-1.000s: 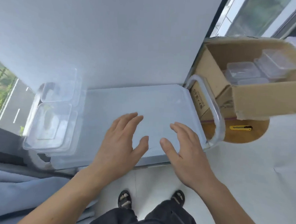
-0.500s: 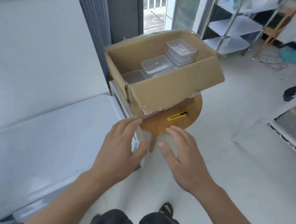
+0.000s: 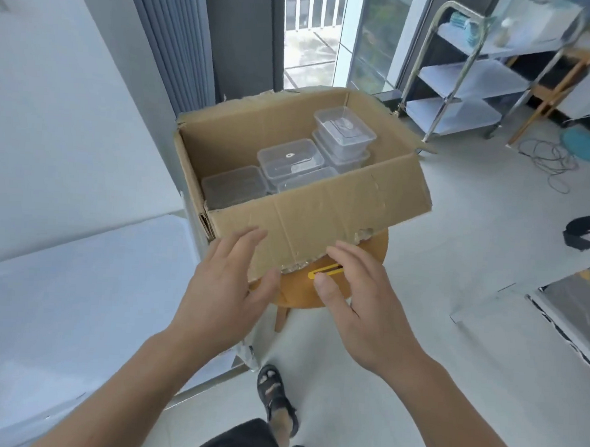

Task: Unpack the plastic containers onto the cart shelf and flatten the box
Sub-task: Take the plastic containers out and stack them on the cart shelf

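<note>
plastic containers (image 3: 291, 160): clear, lidded, rectangular; several stacks standing inside an open cardboard box (image 3: 321, 221). the tallest stack is at the far right corner, a lower one in the middle, the lowest at the near left corner.
location: the box sits on a round wooden stool (image 3: 295, 296), straight ahead of the person and just beyond both hands.
long axis of box: runs across the view from near left to far right; its near long wall and folded-down flap face the hands.
left hand (image 3: 225, 288): fingers straight and spread, holding nothing, in front of the left part of the flap; contact with the cardboard cannot be told.
right hand (image 3: 361, 305): fingers loosely spread, holding nothing, over the stool below the torn right part of the flap, thumb tip beside a yellow cutter (image 3: 327, 270) lying on the stool.
nearness: both hands are about equally close to the near wall; the left is nearer the low near-left stack, the right nearer the middle and tall stacks.
cart shelf (image 3: 78, 297): white flat surface on the person's left, its right end just beside the box.
judgement: the next reach likely goes forward and up over the near wall, then leftward to the shelf; the left hand has the shorter path there.
</note>
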{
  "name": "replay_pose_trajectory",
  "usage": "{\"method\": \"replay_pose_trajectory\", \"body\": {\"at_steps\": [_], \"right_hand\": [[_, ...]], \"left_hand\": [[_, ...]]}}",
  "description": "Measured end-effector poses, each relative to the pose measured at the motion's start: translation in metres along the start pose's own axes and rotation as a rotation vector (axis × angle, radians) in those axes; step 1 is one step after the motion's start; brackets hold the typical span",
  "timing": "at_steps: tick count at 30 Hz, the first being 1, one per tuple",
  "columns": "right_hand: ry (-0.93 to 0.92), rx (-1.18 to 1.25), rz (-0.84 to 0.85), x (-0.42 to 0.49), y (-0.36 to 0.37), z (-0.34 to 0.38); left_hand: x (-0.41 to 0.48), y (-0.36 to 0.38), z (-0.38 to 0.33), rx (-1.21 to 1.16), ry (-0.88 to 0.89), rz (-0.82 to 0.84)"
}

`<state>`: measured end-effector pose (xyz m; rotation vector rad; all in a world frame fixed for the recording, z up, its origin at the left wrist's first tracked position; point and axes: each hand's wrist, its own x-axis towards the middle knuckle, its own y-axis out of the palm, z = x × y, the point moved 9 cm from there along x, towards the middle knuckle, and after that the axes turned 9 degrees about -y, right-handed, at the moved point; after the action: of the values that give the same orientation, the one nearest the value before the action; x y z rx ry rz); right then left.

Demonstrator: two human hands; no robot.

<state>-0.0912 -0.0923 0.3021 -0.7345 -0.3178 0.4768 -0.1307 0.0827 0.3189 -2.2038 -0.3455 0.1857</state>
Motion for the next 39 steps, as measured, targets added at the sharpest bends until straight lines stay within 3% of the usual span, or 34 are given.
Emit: {"method": "replay_pose_trajectory", "body": {"at_steps": [11, 31, 39], "right_hand": [[-0.099, -0.068, 0.161, 0.142, -0.003, -0.017], [-0.308, -0.055, 0.656, 0.326, 0.023, -0.125], [-0.354, -0.339, 0.950, 0.358, 0.071, -0.171]], "left_hand": [[0.118, 0.003, 0.006, -0.065, -0.077, -0.014], [0.252, 0.072, 0.003, -0.029, -0.519, -0.100], [0.263, 0.093, 0.028, -0.040, -0.717, -0.096]]}}
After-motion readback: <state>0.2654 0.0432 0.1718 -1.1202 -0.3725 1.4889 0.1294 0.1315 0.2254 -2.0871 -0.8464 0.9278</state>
